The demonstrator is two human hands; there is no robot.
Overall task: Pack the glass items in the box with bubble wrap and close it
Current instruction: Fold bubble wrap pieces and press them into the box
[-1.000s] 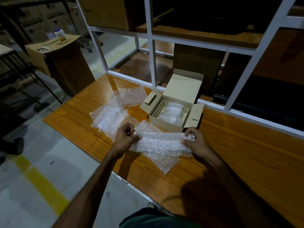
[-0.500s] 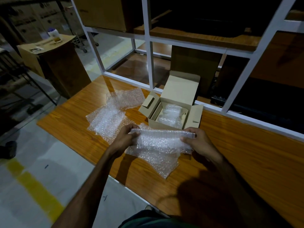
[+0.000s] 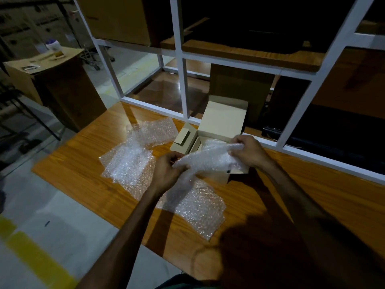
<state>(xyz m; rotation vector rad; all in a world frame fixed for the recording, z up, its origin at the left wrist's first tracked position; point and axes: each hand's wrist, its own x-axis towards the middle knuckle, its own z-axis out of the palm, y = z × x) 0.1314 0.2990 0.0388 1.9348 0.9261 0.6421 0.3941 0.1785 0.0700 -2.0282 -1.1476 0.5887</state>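
A long roll of bubble wrap [image 3: 208, 158] hangs tilted in the air over the open cardboard box [image 3: 224, 122]. My left hand [image 3: 166, 174] grips its lower left end. My right hand [image 3: 249, 150] grips the higher right end above the box's opening. What the roll holds is hidden by the wrap. Inside the box lies another bubble-wrapped bundle [image 3: 212, 142], partly covered by the roll. The box's lid stands upright at the back and a side flap [image 3: 183, 137] sticks out to the left.
Loose bubble wrap sheets lie on the wooden table [image 3: 312, 205]: one [image 3: 127, 165] left of the box, one [image 3: 156, 130] behind it, one [image 3: 200, 209] near the front edge. A white shelf frame [image 3: 181, 80] rises behind the box. A tall carton [image 3: 54, 84] stands at left.
Both hands have lifted the rolled bubble wrap off the sheet on the table and carried it back over the box, the right end raised higher than the left.
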